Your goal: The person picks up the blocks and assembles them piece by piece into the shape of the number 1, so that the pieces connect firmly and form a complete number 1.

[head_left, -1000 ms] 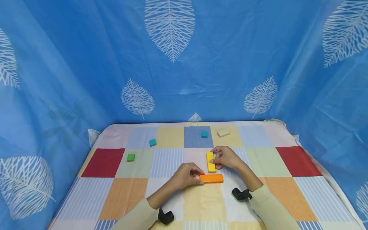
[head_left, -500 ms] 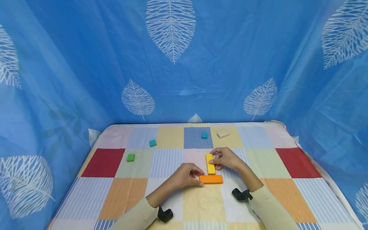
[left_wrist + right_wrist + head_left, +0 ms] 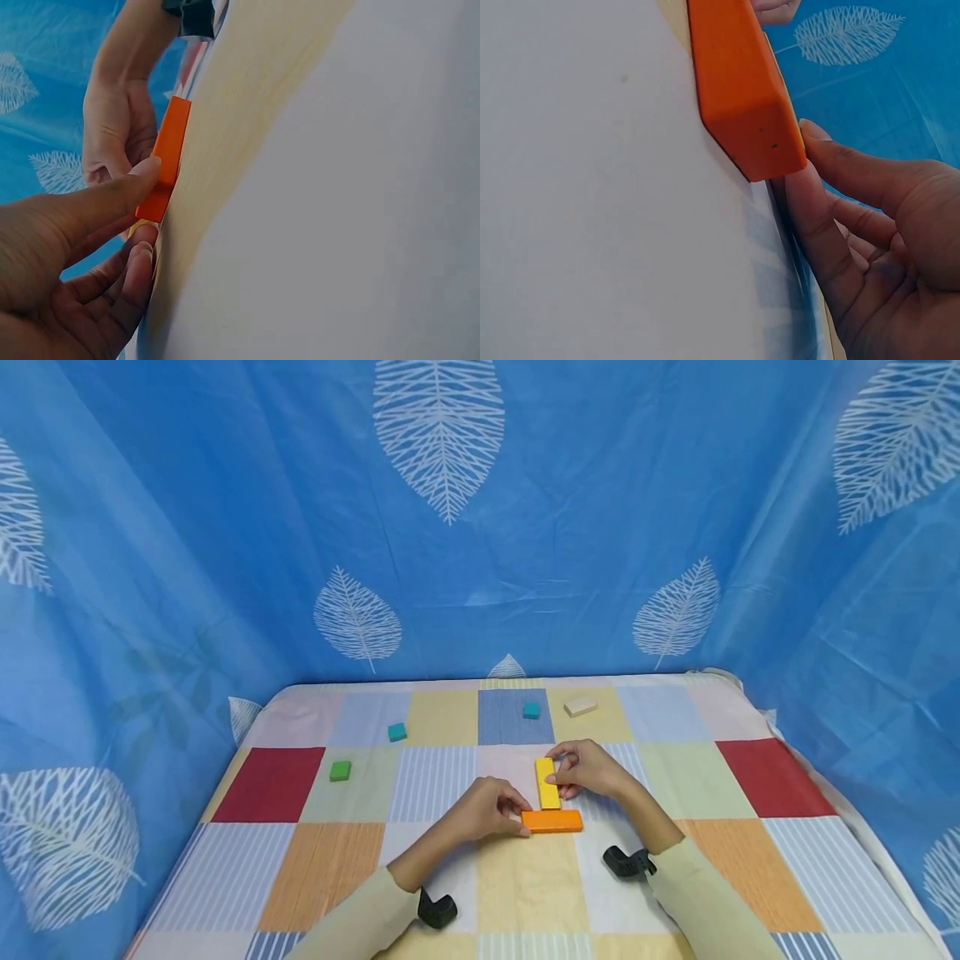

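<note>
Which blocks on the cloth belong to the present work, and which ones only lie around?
In the work:
orange block, in the left hand
yellow block, in the right hand

Lying about, it seems:
green block
left teal block
right teal block
cream block

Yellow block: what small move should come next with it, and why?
Perhaps the right grip should let go of the yellow block while the left grip steadies the orange block: from above, the yellow one's near end appears to meet the orange one's long side.
</note>
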A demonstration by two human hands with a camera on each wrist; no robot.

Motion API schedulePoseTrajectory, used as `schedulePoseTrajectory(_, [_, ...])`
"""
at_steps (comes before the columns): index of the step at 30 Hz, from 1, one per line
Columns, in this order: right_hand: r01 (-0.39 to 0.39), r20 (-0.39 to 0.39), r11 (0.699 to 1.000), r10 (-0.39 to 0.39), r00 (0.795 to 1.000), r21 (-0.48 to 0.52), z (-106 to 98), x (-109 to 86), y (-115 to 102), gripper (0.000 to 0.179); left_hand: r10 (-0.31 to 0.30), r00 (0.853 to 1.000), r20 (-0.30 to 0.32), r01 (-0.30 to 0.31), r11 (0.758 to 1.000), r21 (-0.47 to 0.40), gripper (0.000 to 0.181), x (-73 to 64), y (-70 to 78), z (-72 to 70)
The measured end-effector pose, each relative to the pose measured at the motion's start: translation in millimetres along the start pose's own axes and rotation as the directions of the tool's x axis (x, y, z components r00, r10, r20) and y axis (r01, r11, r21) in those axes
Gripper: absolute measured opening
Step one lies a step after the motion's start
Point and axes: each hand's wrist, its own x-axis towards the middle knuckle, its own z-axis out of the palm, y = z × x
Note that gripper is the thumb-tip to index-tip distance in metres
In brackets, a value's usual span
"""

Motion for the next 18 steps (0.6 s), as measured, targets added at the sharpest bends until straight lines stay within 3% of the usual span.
schedulePoseTrajectory(18, [-0.014,-0.017,1.0,0.013,1.0,-0.022,1.9,0.8,0.7,0.042,0.017,1.0,-0.027,-0.016,1.0,0.016,0.022,2.9,-4.3,1.7])
